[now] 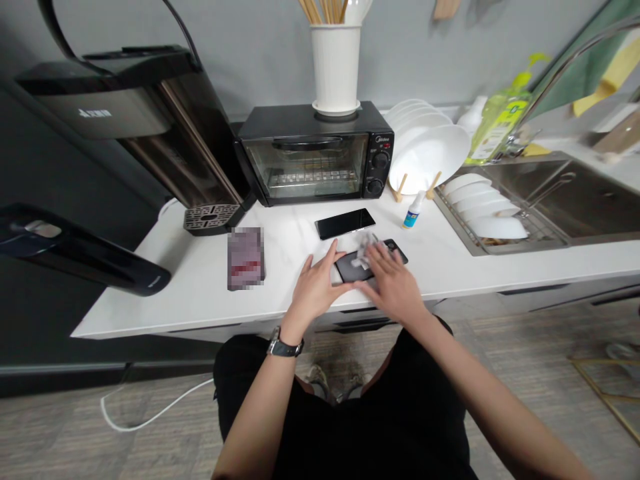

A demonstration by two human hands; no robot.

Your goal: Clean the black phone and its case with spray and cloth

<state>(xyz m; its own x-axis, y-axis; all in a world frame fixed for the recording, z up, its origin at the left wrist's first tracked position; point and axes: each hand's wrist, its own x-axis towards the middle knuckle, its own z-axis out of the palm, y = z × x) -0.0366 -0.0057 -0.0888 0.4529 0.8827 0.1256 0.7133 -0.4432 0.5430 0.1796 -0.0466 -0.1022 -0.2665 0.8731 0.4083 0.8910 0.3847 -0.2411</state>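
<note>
A dark smartphone point(350, 268) lies on the white counter near its front edge, its camera end to the right. My left hand point(315, 283) grips the phone's left end between thumb and fingers. My right hand point(393, 280) presses a crumpled pale wipe point(364, 252) onto the phone's back, and the fingers partly cover both. Behind it, a second black smartphone point(345, 223) rests flat with its glossy screen up. A small spray bottle point(413, 211) with a blue label stands to the right.
A toaster oven point(310, 160) stands at the back, topped by a white utensil holder point(336, 67). Left are a water dispenser point(150, 133), a dark cylindrical appliance point(85, 253) and a blurred-out packet point(246, 259). Plates point(433, 153) and a sink point(575, 193) with bowls point(485, 207) are right.
</note>
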